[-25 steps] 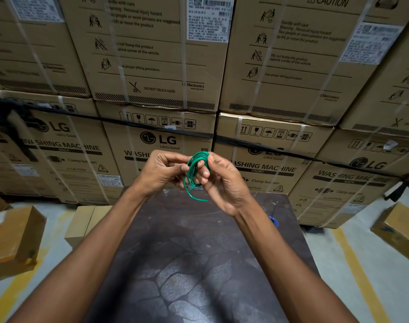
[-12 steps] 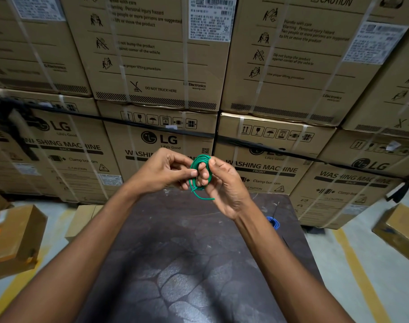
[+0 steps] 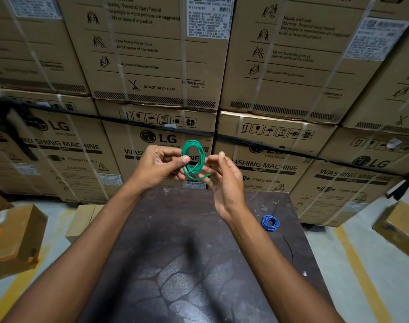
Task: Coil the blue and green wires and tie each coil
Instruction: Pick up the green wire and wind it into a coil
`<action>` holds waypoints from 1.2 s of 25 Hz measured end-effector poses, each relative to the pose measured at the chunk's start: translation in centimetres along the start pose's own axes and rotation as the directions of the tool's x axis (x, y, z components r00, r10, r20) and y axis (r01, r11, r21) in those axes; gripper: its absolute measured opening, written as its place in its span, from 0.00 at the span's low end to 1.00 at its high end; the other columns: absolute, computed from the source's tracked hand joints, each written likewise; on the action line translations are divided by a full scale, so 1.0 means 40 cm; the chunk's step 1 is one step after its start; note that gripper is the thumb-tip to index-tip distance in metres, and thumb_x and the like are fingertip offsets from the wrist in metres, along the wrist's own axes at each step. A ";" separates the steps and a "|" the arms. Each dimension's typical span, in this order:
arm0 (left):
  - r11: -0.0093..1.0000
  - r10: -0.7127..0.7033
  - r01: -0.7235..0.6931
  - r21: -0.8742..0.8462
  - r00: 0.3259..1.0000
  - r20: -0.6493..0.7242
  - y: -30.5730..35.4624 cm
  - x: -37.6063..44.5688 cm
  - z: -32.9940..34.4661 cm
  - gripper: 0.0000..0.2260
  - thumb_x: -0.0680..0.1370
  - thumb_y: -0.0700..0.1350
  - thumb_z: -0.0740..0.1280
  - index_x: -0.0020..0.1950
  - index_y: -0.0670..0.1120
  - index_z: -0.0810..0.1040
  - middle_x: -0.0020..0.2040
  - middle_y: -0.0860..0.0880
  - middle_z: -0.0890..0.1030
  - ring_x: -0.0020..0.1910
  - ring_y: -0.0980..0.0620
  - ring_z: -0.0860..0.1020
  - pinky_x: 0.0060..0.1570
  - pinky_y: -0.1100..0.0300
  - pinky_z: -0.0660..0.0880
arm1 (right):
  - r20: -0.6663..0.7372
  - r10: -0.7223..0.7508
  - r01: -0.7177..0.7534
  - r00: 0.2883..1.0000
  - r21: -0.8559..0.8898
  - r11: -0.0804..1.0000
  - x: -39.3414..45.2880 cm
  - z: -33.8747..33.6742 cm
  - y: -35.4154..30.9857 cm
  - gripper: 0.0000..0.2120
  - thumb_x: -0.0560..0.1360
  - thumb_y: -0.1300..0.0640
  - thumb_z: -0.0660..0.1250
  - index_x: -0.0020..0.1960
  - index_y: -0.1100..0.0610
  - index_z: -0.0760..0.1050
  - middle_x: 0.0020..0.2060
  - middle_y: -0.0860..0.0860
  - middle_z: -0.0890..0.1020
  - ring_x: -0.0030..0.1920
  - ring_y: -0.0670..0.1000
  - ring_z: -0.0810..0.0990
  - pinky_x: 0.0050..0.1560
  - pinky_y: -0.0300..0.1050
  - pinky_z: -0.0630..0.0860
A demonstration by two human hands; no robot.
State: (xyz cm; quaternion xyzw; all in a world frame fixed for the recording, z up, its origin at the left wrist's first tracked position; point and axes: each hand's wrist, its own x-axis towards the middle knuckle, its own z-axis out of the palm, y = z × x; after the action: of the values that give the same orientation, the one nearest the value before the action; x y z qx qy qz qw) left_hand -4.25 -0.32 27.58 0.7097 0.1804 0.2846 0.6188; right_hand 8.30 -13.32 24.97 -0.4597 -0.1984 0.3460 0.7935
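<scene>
**Green coil held above the counter**

Your left hand [image 3: 160, 164] pinched the coiled green plastic-coated wire [image 3: 193, 159] upright above the dark stone-patterned counter [image 3: 187, 264]. Your right hand [image 3: 224, 180] stood open just beside its loose end. The small coiled blue wire [image 3: 270, 223] lay on the counter's right side.

table [image 3: 175, 229] mostly bare, boxes [image 3: 157, 66] behind

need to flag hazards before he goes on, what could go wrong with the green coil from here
The green coil is pinched only by the left hand; the right hand looks open beside it, so the loops may spring apart. Its free end sticks out untied and could slip loose. If dropped, the coil could land on the dark table near the blue coil and tangle with it.
</scene>
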 end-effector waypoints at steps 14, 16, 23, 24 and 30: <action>0.992 -0.005 -0.011 -0.125 0.992 -0.130 -0.016 0.016 0.027 0.06 0.80 0.39 0.70 0.55 0.41 0.84 0.39 0.42 0.86 0.31 0.54 0.83 0.32 0.66 0.80 | 0.001 -0.221 0.221 0.975 0.015 0.975 -0.040 0.030 0.094 0.08 0.82 0.65 0.66 0.43 0.59 0.77 0.56 0.65 0.83 0.56 0.66 0.84 0.54 0.59 0.84; 0.991 -0.019 0.002 -0.134 0.991 -0.129 -0.019 0.017 0.026 0.08 0.80 0.40 0.70 0.57 0.41 0.84 0.44 0.39 0.86 0.34 0.53 0.84 0.37 0.64 0.82 | -0.028 -0.161 0.163 0.986 0.087 0.983 -0.034 0.034 0.093 0.07 0.81 0.64 0.67 0.44 0.61 0.77 0.52 0.66 0.83 0.57 0.69 0.83 0.54 0.59 0.84; 0.988 -0.045 0.035 -0.150 0.997 -0.063 -0.016 0.012 0.020 0.06 0.78 0.37 0.70 0.52 0.43 0.85 0.43 0.44 0.85 0.35 0.55 0.83 0.39 0.64 0.83 | -0.101 -0.040 0.060 0.994 0.199 0.978 -0.015 0.032 0.054 0.06 0.78 0.68 0.68 0.45 0.59 0.78 0.39 0.58 0.86 0.36 0.52 0.85 0.37 0.41 0.82; 0.991 -0.039 0.030 -0.131 0.997 -0.065 -0.014 0.011 0.022 0.06 0.79 0.36 0.70 0.52 0.43 0.85 0.40 0.46 0.86 0.34 0.56 0.83 0.38 0.64 0.82 | -0.112 -0.046 0.068 0.993 0.205 0.976 -0.014 0.033 0.051 0.06 0.78 0.69 0.68 0.46 0.60 0.77 0.37 0.58 0.85 0.33 0.51 0.84 0.35 0.40 0.82; 0.997 0.070 -0.067 0.034 0.989 -0.130 -0.013 0.000 0.033 0.06 0.78 0.38 0.72 0.52 0.46 0.85 0.42 0.45 0.87 0.37 0.51 0.85 0.39 0.63 0.83 | -0.174 -0.104 0.120 0.979 0.084 0.989 -0.018 0.038 0.033 0.04 0.78 0.67 0.70 0.46 0.60 0.79 0.34 0.57 0.84 0.31 0.49 0.81 0.33 0.38 0.77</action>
State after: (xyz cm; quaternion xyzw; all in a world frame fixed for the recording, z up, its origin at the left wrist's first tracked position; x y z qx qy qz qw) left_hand -3.35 -1.26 26.98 0.7042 0.2005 0.3491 0.5849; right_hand 6.37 -12.51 24.58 -0.4375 -0.1396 0.2694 0.8465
